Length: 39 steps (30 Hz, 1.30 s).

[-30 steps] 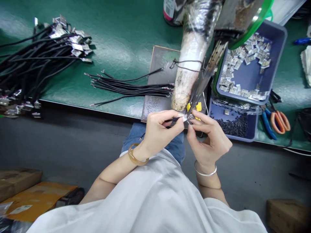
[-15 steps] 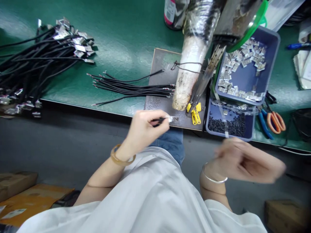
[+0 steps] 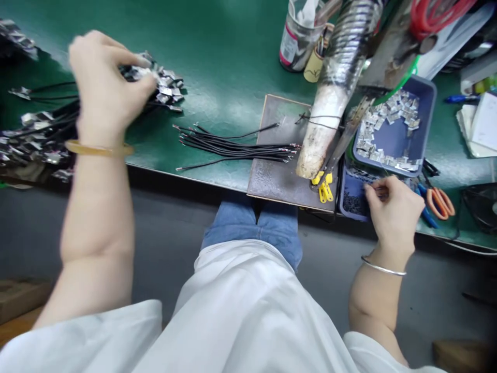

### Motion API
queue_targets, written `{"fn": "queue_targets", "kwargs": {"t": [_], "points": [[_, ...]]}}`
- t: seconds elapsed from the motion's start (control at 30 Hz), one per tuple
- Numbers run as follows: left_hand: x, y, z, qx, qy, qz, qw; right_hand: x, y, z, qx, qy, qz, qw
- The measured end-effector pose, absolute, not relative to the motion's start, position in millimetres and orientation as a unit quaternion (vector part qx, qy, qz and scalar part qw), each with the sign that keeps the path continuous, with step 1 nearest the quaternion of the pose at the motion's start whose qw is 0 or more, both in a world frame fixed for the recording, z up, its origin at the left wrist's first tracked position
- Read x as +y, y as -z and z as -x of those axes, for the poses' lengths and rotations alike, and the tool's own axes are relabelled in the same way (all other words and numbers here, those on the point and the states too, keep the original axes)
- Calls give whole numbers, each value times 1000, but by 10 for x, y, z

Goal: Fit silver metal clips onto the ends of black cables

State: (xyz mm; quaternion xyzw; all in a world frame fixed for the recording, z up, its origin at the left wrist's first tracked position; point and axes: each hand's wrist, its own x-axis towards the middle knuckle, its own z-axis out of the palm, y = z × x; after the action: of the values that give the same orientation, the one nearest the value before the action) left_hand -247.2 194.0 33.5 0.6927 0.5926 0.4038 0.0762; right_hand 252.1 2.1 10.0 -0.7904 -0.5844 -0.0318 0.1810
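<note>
Over the pile of black cables with silvery connectors at the left is my left hand, its thumb and fingertips close around something I cannot make out. At the lower bin of small black parts, my right hand has its thumb and fingers pinched over the bin's right part; what is between them is too small to tell. Thin black wires with stripped ends lie side by side across the table and a dark board.
A wrapped duct comes down over the board, beside yellow clips. At the right stand a bin of silvery metal pieces, orange-handled pliers and papers. A jar of tools stands at the back.
My left hand has moved from the board's front edge far left, over the cable pile. My right hand has gone up to the bin of black parts. The view has shifted.
</note>
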Motion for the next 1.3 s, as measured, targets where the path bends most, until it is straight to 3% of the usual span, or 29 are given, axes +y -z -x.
{"fn": "queue_targets", "kwargs": {"t": [0.07,0.13,0.2,0.3,0.4,0.67,0.77,1.07,1.2,1.3], "points": [[1806,-271,2072,532,-418,-734,50,86,-109,-2519,-591,-4,785,184],[1552,-195,1576,405,-432,-800,95,137,-139,-2502,-602,-39,776,184],[1285,-120,1133,333,-362,-865,100,168,-166,-2482,-616,-50,766,178],[1027,-15,764,330,-249,-907,75,162,-170,-2452,-638,-29,748,180],[950,73,727,348,-217,-910,70,112,-145,-2423,-650,-4,736,189],[980,163,826,346,-270,-895,83,-19,-153,-2341,-667,19,710,224],[1015,154,830,344,-312,-880,99,-76,-206,-2274,-666,30,693,275],[1102,-183,906,411,-460,-755,223,-195,-274,-2026,-621,65,652,429],[1171,-321,871,353,-551,-707,270,-185,-236,-1922,-592,42,649,476],[1218,-254,792,327,-503,-722,345,-167,-202,-1883,-589,28,649,480]]}}
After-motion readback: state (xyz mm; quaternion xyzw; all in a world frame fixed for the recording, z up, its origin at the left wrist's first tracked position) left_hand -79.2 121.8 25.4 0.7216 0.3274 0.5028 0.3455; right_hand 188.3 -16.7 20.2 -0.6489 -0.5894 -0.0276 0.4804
